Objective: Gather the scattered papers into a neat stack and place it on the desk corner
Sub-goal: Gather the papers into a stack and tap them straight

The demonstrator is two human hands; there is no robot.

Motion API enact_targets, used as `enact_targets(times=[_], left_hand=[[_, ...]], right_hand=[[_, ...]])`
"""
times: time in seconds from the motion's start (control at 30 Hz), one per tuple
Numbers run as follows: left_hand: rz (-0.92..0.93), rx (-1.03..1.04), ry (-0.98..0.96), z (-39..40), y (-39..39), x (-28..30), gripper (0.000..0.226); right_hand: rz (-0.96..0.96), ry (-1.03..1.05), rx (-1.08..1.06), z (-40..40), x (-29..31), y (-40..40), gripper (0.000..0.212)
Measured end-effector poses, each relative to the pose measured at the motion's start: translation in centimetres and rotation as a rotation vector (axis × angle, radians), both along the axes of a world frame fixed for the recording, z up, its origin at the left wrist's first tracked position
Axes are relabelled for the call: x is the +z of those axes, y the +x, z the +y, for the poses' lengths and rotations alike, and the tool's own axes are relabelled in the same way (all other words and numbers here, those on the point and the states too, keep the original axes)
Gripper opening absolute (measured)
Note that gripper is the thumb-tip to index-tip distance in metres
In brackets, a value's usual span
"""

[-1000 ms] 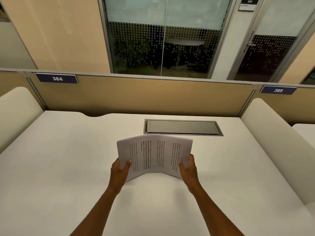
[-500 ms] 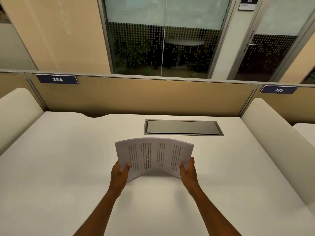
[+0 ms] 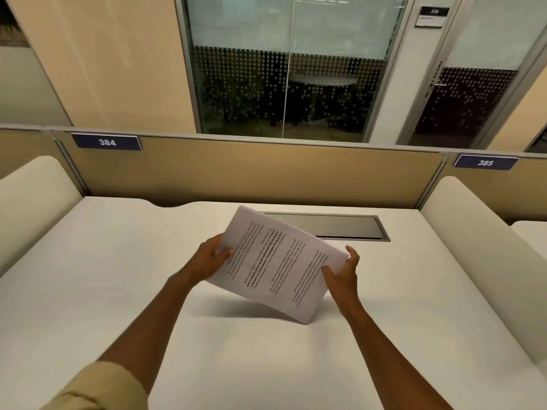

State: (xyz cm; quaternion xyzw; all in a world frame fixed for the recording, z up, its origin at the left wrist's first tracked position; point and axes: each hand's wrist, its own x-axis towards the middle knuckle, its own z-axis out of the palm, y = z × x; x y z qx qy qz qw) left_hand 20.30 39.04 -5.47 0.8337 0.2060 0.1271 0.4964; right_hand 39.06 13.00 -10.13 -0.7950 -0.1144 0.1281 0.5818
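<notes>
A beige sleeve (image 3: 97,389) shows at the lower left, and two bare forearms reach forward over the white tabletop (image 3: 88,276). Between them is one paper stack (image 3: 278,264), printed side up, held tilted in the air above the middle of the tabletop with its shadow below it. Its long axis runs diagonally, from the far-left corner down to the near-right corner, which dips closest to the surface. The left hand (image 3: 211,255) has its grip closed on the stack's left edge, thumb on top of the page. The right hand (image 3: 343,270) closes on the right edge, thumb on the page and fingers curled behind. Just beyond the stack lies one grey cable hatch (image 3: 340,227), partly hidden by it. Farther back, the partition carries two number plates, 384 (image 3: 106,142) and 385 (image 3: 485,162).
</notes>
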Motion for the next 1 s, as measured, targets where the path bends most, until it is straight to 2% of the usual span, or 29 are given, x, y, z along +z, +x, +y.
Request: enact_targets(times=[0.07,0.1,0.2,0.27,0.4,0.53,0.67,0.8,0.87,0.93,1.0], left_hand=[[0.025,-0.054,0.041,0.5,0.7,1.6,0.046],[0.036,-0.077,0.059,0.6,1.1,2.4,0.043],[0.054,-0.118,0.145,1.1,2.3,4.2,0.026],[0.061,-0.136,0.202,1.2,3.1,5.2,0.024],[0.073,-0.203,0.258,0.2,4.7,6.9,0.028],[0.077,-0.214,0.299,-0.7,5.6,7.4,0.024],[-0.037,-0.104,0.288,-0.7,5.4,7.1,0.007],[-0.077,0.186,0.298,-0.1,4.2,5.6,0.033],[-0.101,0.260,0.143,-0.2,3.4,4.3,0.037],[-0.194,0.266,-0.175,-0.7,2.7,2.9,0.039],[-0.280,0.231,-0.388,-1.8,2.2,1.5,0.032]], right_hand=[[-0.059,0.012,-0.044,0.2,1.6,0.9,0.093],[-0.114,-0.012,-0.056,0.3,2.3,1.4,0.094],[-0.382,-0.192,-0.013,0.9,4.0,2.3,0.077],[-0.476,-0.169,0.109,1.4,5.4,2.5,0.064],[-0.492,-0.103,0.351,2.5,8.0,2.2,0.046],[-0.478,-0.114,0.429,3.4,8.9,1.8,0.013],[-0.417,-0.095,0.419,3.3,8.8,1.6,0.011],[-0.329,-0.026,0.357,2.7,8.7,1.6,0.012],[-0.274,0.021,0.330,2.3,8.6,1.6,0.014],[-0.217,0.065,0.315,2.1,8.3,1.4,0.018],[-0.159,0.101,0.301,2.1,7.8,0.9,0.024]])
